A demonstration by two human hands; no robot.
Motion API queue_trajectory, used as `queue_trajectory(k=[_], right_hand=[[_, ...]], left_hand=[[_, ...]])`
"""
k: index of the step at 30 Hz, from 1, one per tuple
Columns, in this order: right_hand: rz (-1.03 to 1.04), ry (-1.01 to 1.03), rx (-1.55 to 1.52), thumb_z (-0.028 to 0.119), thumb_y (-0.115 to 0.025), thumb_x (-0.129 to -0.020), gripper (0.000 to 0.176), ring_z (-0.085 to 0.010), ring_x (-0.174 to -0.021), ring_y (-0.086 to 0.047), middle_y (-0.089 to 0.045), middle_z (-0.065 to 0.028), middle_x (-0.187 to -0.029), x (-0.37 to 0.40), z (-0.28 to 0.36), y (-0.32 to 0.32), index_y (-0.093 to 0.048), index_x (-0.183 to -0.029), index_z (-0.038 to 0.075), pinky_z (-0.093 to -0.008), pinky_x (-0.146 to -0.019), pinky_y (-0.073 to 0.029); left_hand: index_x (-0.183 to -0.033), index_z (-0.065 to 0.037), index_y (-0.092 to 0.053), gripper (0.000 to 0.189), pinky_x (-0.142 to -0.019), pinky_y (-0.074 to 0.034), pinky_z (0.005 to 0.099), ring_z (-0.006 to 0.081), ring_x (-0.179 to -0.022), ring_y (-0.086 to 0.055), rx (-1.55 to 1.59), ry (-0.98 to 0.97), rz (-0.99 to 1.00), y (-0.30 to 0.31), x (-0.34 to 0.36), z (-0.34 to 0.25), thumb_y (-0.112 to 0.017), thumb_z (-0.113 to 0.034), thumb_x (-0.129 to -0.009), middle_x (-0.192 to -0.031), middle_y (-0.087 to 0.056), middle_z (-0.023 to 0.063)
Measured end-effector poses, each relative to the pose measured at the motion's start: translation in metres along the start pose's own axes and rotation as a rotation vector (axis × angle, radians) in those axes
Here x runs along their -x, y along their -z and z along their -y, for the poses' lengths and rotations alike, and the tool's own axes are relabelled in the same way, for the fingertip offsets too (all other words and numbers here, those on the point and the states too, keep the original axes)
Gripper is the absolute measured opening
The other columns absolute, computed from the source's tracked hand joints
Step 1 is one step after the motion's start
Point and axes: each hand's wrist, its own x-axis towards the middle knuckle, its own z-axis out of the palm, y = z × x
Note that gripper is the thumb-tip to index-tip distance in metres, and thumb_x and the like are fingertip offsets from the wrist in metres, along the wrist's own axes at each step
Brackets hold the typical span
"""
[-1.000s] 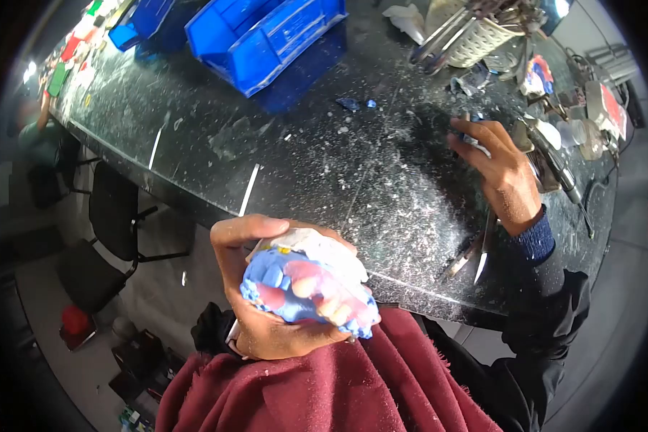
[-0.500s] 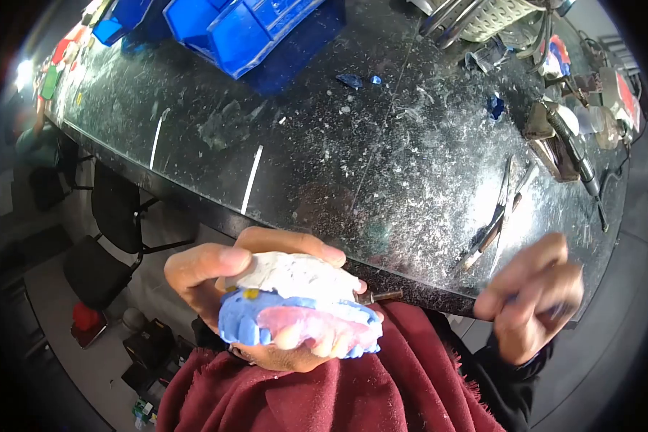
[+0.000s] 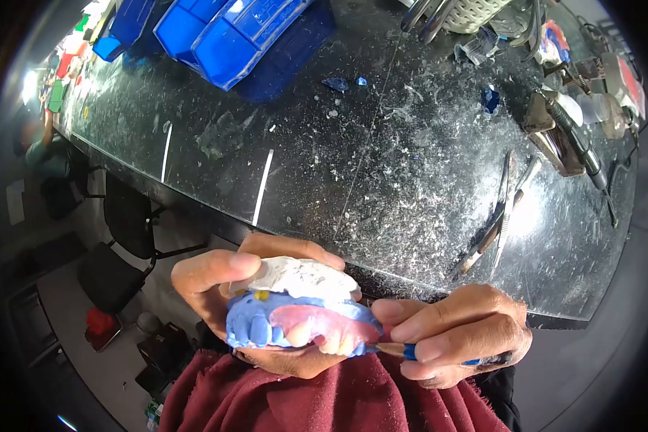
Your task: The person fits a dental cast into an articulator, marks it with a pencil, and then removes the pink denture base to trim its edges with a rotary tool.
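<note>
My left hand (image 3: pixel 212 281) is closed around a dental model (image 3: pixel 252 325), fingers behind it and thumb on its white plaster base (image 3: pixel 302 277). The lower part is blue, with a pink gum piece (image 3: pixel 311 319) bearing several cream teeth along its front. In my right hand (image 3: pixel 471 327) is a blue pencil (image 3: pixel 409 351), pinched between thumb and fingers. Its sharpened point is right at the lower right end of the blue part. The right thumb and fingertips are close beside that end. Both hands are over my maroon cloth (image 3: pixel 302 399), at the table's front edge.
Plaster dust and scraps cover the black table (image 3: pixel 295 180). Slim hand tools (image 3: pixel 500 216) lie at the right, with a handpiece (image 3: pixel 576 140) on a stand behind them. Blue bins (image 3: pixel 230 43) and a perforated basket (image 3: pixel 475 14) stand at the back. Chairs (image 3: pixel 126 223) are at the left.
My right hand has moved left from over the table's edge to the model, bringing the pencil point up to it. The model stays in my left hand, shifted slightly.
</note>
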Motion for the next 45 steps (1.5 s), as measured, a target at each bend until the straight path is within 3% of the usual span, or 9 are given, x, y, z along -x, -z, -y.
queue_trajectory(k=[6, 10, 14, 16, 21, 28, 33, 41, 45], right_hand=[[0.013, 0.033, 0.032, -0.007, -0.07, -0.065, 0.023, -0.0318, -0.079, -0.063, -0.058, -0.0224, -0.084, -0.003, -0.001, 0.0, -0.058, -0.085, -0.004, -0.0366, -0.074, -0.054], [0.0, 0.042, 0.059, -0.006, -0.07, -0.065, 0.022, -0.032, -0.077, -0.063, -0.058, -0.0224, -0.083, -0.002, -0.001, -0.001, -0.058, -0.083, -0.004, -0.0341, -0.07, -0.056], [0.007, 0.014, 0.083, -0.004, -0.07, -0.067, 0.019, -0.0317, -0.073, -0.064, -0.059, -0.0225, -0.08, -0.004, 0.003, -0.001, -0.058, -0.081, -0.005, -0.0329, -0.066, -0.057], [-0.014, 0.019, 0.082, -0.003, -0.07, -0.067, 0.018, -0.0316, -0.071, -0.064, -0.059, -0.0227, -0.079, -0.003, 0.003, -0.003, -0.057, -0.08, -0.005, -0.0325, -0.064, -0.057], [0.055, 0.068, 0.086, -0.004, -0.071, -0.067, 0.018, -0.0308, -0.067, -0.064, -0.059, -0.023, -0.076, -0.001, -0.002, 0.003, -0.057, -0.079, -0.005, -0.0319, -0.06, -0.057], [0.014, 0.086, 0.103, -0.005, -0.072, -0.064, 0.021, -0.0294, -0.065, -0.064, -0.059, -0.0229, -0.075, 0.001, -0.003, 0.0, -0.057, -0.078, -0.005, -0.0322, -0.06, -0.057], [0.028, 0.078, 0.088, -0.006, -0.073, -0.063, 0.022, -0.0268, -0.063, -0.064, -0.059, -0.0225, -0.074, -0.002, -0.002, 0.001, -0.056, -0.078, -0.005, -0.0325, -0.06, -0.058], [-0.053, 0.132, 0.2, -0.004, -0.075, -0.06, 0.025, -0.0205, -0.059, -0.064, -0.061, -0.0191, -0.074, -0.006, -0.002, -0.005, -0.057, -0.078, -0.002, -0.0255, -0.055, -0.057], [-0.077, 0.166, 0.231, -0.003, -0.076, -0.059, 0.026, -0.0189, -0.059, -0.064, -0.062, -0.0168, -0.072, -0.006, -0.005, -0.007, -0.058, -0.078, 0.0, -0.0236, -0.053, -0.056]], left_hand=[[-0.115, -0.003, -0.023, 0.083, -0.052, -0.053, 0.0262, 0.025, -0.07, -0.062, -0.119, -0.005, 0.12, 0.011, -0.003, -0.006, -0.08, -0.008, -0.054, -0.085, -0.053, 0.0212], [-0.116, -0.008, -0.019, 0.082, -0.042, -0.055, 0.0305, 0.0195, -0.05, -0.056, -0.193, 0.0, -0.042, -0.001, 0.002, -0.002, -0.076, -0.035, -0.062, -0.07, -0.05, 0.0199], [-0.116, -0.01, -0.019, 0.087, -0.045, -0.056, 0.0317, 0.021, -0.052, -0.057, -0.139, 0.089, -0.291, -0.016, 0.004, -0.009, -0.08, -0.032, -0.058, -0.074, -0.05, 0.0216], [-0.116, -0.011, -0.019, 0.089, -0.047, -0.057, 0.0328, 0.022, -0.053, -0.058, -0.127, 0.116, -0.309, -0.016, 0.006, -0.01, -0.081, -0.03, -0.056, -0.076, -0.05, 0.0225], [-0.115, -0.012, -0.018, 0.091, -0.051, -0.057, 0.0355, 0.0237, -0.053, -0.059, -0.164, 0.073, -0.06, -0.001, 0.006, -0.01, -0.083, -0.031, -0.054, -0.08, -0.05, 0.0238], [-0.116, -0.012, -0.018, 0.092, -0.051, -0.057, 0.0357, 0.024, -0.055, -0.06, -0.201, 0.124, -0.227, -0.013, 0.01, -0.012, -0.082, -0.034, -0.054, -0.079, -0.051, 0.0237], [-0.115, -0.01, -0.019, 0.083, -0.048, -0.057, 0.0342, 0.0231, -0.053, -0.059, -0.21, 0.057, 0.043, 0.002, 0.004, -0.01, -0.077, -0.037, -0.062, -0.076, -0.05, 0.0219], [-0.115, -0.011, -0.02, 0.069, -0.047, -0.057, 0.0347, 0.0244, -0.055, -0.059, -0.266, 0.113, -0.205, -0.017, 0.008, -0.015, -0.069, -0.029, -0.071, -0.081, -0.048, 0.0224], [-0.117, -0.011, -0.019, 0.078, -0.051, -0.058, 0.0365, 0.025, -0.055, -0.058, -0.152, 0.047, -0.08, -0.004, 0.01, -0.008, -0.076, -0.022, -0.064, -0.084, -0.048, 0.0224]])
